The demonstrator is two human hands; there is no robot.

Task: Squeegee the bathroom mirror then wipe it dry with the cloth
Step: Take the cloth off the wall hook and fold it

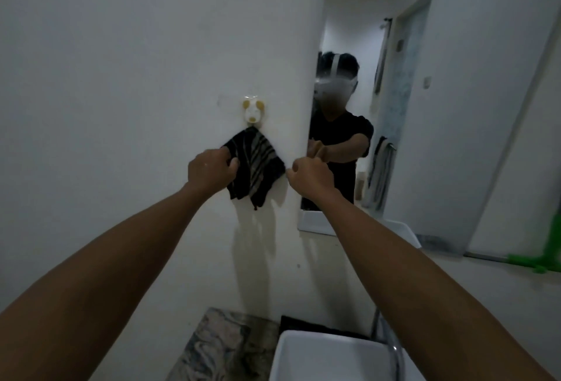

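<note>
A dark striped cloth [258,168] hangs by its top corner from a small animal-shaped wall hook [252,111] on the white wall. My left hand [212,168] grips the cloth's left corner. My right hand [309,176] pinches its right corner, fingers closed. The bathroom mirror [431,107] stands to the right of the cloth and reflects a person in a dark shirt with arms stretched forward. A green squeegee [543,259] lies at the mirror's lower right edge, away from both hands.
A white basin [328,356] sits below at the bottom centre, with a chrome tap [394,347] at its right. A marbled countertop [218,347] lies left of the basin. Yellowish stains run down the wall under the cloth.
</note>
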